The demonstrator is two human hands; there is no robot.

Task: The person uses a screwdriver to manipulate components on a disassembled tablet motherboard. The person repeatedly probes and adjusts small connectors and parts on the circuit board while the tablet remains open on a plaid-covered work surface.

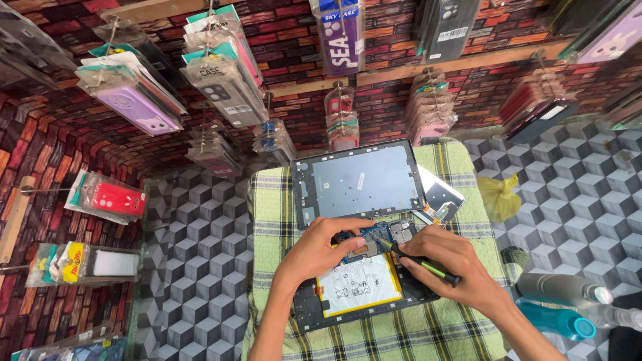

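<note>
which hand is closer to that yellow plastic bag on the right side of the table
Right. The right hand, holding a screwdriver, lies below and just left of the yellow bag. The left hand rests farther left on the opened tablet.

A person's left hand (319, 249) steadies an opened tablet (358, 284) on a green checked cloth (271, 200) while the right hand (447, 264) holds a screwdriver (418, 259), tip toward ten o'clock on the circuit board (381, 235). The removed panel (358, 182) lies at twelve o'clock. Bottles (562, 301) lie at three o'clock.
</note>
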